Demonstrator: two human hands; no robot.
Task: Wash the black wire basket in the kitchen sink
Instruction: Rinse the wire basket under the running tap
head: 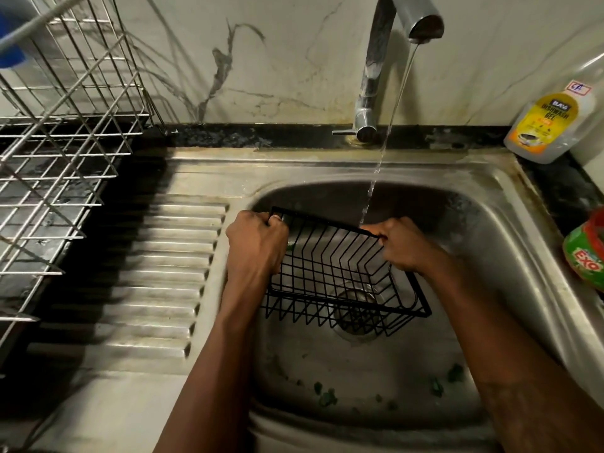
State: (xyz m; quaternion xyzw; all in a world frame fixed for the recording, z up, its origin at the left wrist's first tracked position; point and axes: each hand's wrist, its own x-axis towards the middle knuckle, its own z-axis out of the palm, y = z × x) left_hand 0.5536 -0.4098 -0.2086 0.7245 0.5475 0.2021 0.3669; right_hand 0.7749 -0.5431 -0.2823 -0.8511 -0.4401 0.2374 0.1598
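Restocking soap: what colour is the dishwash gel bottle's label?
The label is yellow and orange; head view.

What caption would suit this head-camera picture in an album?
Both hands, left hand and right hand, grip a black wire basket under running tap water over a steel sink.

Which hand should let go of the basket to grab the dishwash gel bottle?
Right, probably. The right hand grips the basket rim on the side nearer the gel bottle; the left hand can hold on.

steel sink point(327, 168), green scraps point(327, 398) inside, gel bottle point(549, 125) on counter point(555, 184)
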